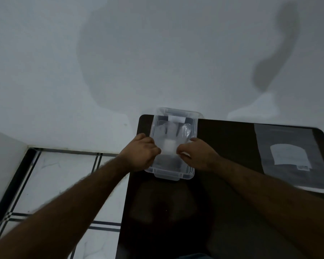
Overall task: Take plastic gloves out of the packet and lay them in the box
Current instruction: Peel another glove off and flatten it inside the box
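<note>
A clear plastic box [173, 175] stands at the far left corner of a dark table [222, 202]. Over its open top, a thin see-through plastic glove [169, 148] is stretched between my two hands. My left hand [141, 153] pinches the glove's left side at the box's left rim. My right hand [196, 154] pinches its right side. More clear plastic [176, 128] lies inside the box at the far end, its fingers faintly showing. The glove packet [288, 156], clear with a white label, lies flat on the table's right side.
A white wall [157, 53] rises right behind the table and carries shadows. To the left, white floor tiles [54, 184] with dark stripes lie below the table edge. The table's near part is bare dark surface.
</note>
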Demonstrator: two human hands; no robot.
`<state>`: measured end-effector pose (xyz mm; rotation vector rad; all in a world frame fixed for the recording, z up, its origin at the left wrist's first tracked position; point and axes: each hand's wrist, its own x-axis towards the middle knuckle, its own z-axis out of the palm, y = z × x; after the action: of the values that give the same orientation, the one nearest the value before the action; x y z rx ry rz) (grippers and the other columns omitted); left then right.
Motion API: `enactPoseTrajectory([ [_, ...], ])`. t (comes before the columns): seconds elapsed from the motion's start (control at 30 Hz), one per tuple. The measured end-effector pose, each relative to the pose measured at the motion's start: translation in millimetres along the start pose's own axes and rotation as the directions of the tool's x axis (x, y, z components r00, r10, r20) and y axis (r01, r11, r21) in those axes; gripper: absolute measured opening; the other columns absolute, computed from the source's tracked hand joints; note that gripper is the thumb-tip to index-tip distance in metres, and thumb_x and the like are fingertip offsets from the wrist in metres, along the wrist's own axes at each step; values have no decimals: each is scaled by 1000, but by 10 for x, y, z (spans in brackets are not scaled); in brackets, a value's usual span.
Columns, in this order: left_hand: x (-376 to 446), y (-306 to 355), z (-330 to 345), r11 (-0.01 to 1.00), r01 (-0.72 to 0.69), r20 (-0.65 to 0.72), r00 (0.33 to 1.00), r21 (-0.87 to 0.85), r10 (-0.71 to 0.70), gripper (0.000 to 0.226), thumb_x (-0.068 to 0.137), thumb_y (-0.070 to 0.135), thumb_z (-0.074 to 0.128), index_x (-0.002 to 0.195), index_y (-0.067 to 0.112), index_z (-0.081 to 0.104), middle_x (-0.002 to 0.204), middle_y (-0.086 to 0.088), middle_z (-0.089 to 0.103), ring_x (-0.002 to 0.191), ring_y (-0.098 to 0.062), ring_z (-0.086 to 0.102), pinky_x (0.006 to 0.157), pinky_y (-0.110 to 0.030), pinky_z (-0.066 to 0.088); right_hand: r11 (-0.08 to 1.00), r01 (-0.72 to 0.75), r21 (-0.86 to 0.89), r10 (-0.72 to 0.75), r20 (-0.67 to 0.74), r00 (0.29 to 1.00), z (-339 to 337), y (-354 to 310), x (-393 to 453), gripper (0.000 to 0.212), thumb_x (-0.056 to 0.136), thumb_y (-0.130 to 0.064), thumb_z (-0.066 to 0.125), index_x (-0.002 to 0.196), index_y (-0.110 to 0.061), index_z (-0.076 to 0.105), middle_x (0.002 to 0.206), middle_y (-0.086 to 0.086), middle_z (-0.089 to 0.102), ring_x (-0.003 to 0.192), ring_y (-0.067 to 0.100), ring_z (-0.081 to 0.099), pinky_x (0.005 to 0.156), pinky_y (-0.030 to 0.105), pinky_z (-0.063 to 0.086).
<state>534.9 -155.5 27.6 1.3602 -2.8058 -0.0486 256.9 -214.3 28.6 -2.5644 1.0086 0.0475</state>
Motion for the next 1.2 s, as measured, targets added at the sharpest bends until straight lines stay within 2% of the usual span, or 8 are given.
enactPoseTrajectory([
  [0.2, 176, 55, 151, 997, -13, 196, 981, 78, -2, 13, 89, 28, 67, 96, 27, 77, 95, 2, 79, 114, -24, 69, 114, -51, 27, 972, 81, -219, -10, 310, 951, 144, -19, 159, 35, 104, -43, 54, 135, -30, 62, 128, -1, 73, 126, 18, 65, 130, 52, 16],
  [0.37, 291, 52, 196, 996, -11, 371, 928, 93, -25, 17, 94, 30, 65, 106, 29, 77, 106, 4, 78, 130, -26, 62, 125, -69, 6, 963, 120, -242, 9, 474, 881, 137, -95, 299, 30, 106, -42, 51, 126, -25, 68, 123, -1, 73, 119, 18, 66, 128, 53, 21],
  [0.5, 369, 23, 187, 999, -12, 441, 897, 40, -7, 21, 98, 34, 61, 112, 31, 76, 115, 4, 76, 134, -25, 59, 123, -74, -2, 951, 114, -287, 7, 391, 921, 124, -99, 447, 26, 105, -39, 51, 113, -22, 70, 101, 0, 73, 91, 19, 69, 106, 46, 49],
  [0.57, 400, 6, 151, 1000, -9, 485, 874, -9, 12, 27, 104, 38, 53, 116, 33, 77, 118, 7, 76, 139, -23, 55, 121, -74, -9, 947, 80, -312, 18, 299, 954, 118, -107, 523, 29, 104, -38, 51, 118, -20, 69, 102, 2, 71, 92, 21, 68, 99, 46, 53],
  [0.73, 398, -27, 153, 999, 19, 554, 833, -44, 9, 61, 109, 62, 25, 121, 35, 78, 122, 10, 77, 153, -20, 41, 118, -68, -27, 890, 16, -455, 134, 296, 946, 177, -159, 627, 52, 98, -43, 64, 145, -20, 54, 143, 12, 57, 130, 32, 56, 114, 51, 39],
  [0.87, 388, 28, 174, 1000, -1, 584, 812, -27, 16, 82, 106, 70, 10, 109, 28, 80, 117, 6, 78, 157, -23, 33, 119, -69, -22, 855, -3, -518, 199, 323, 925, 235, -132, 609, 60, 93, -50, 69, 144, -21, 55, 145, 12, 55, 133, 33, 53, 119, 57, 32],
  [1.1, 404, 35, 97, 1000, -31, 486, 874, 3, 25, 94, 99, 72, -1, 119, 27, 79, 142, 7, 67, 162, -25, 19, 120, -71, -15, 851, -61, -522, 230, 265, 936, 228, -186, 616, 84, 80, -74, 71, 142, -19, 55, 144, 11, 56, 133, 32, 52, 120, 59, 27],
  [1.2, 419, 52, 116, 999, -29, 529, 848, 31, 8, 93, 99, 81, 5, 130, 26, 74, 153, 2, 59, 164, -26, 12, 119, -70, -19, 840, -45, -541, 231, 280, 932, 241, -219, 629, 97, 71, -79, 76, 144, -19, 53, 144, 10, 56, 133, 32, 52, 120, 60, 27],
])
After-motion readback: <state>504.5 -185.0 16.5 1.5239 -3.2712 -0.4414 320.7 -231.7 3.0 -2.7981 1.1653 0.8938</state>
